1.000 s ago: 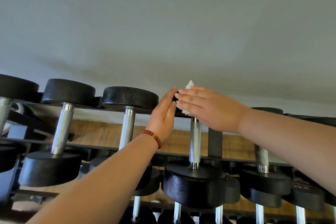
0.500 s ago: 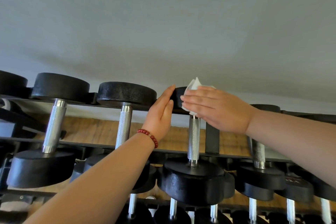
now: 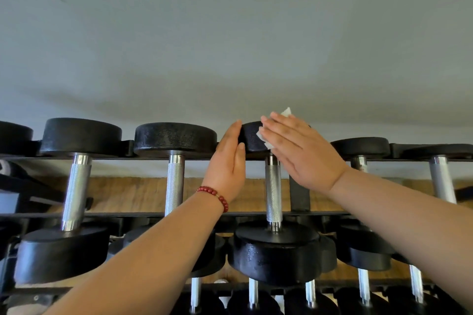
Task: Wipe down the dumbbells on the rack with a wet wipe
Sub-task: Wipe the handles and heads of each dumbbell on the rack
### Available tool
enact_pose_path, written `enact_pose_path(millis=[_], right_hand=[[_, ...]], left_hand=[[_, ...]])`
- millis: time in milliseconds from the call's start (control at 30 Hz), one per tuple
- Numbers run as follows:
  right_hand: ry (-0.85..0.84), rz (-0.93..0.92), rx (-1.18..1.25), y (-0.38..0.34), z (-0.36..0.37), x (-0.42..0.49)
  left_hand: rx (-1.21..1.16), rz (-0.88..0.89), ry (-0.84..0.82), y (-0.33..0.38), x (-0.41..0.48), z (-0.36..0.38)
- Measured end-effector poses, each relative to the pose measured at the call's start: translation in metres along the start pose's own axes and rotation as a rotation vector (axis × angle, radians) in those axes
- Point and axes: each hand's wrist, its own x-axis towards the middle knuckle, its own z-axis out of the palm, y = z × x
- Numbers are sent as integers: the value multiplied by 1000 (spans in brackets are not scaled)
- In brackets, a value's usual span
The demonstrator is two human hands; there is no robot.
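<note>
While pressing the wet wipe [image 3: 264, 139] with the straight, flat fingers of the right hand [image 3: 302, 151] against the far head [image 3: 252, 138] of the dumbbell [image 3: 273, 186], steadies that same head from its left side with the left hand [image 3: 227, 163], also flat and extended, gripping nothing. Lies with the long axis pointing away from the body: near head [image 3: 276, 250] low in the view, knurled steel handle [image 3: 273, 197] in the middle, far head up at the hands, on the upper tier of the rack [image 3: 122, 158]. Equally close to that head, both hands, yet only the right one with the wipe under it, so probably the one to lead the next stroke, around the rim or down toward the handle. Impossible to tell whether handle and near head are already wiped. Rough, pebbled black coating on the heads, likely to drag at a thin wipe. Behind the rack a plain grey wall [image 3: 230, 33], brown wooden boards [image 3: 128, 193] between the rails, and neighbouring dumbbells [image 3: 175, 139] on both sides and on the tier below.
</note>
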Motion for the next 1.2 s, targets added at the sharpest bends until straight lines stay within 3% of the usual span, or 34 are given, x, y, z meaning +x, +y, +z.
enact_pose_path(millis=[133,467,767,1200], right_hand=[[95,259,71,-24,10,6],[63,380,128,-25,10,-5],[96,277,5,-25,4,-24],[42,208,-3,-4,-18,-87]], left_hand=[[67,15,21,8,1,5],[166,164,-4,11,1,10],[313,172,-30,13,-18,15],[562,264,73,42,-54,53]])
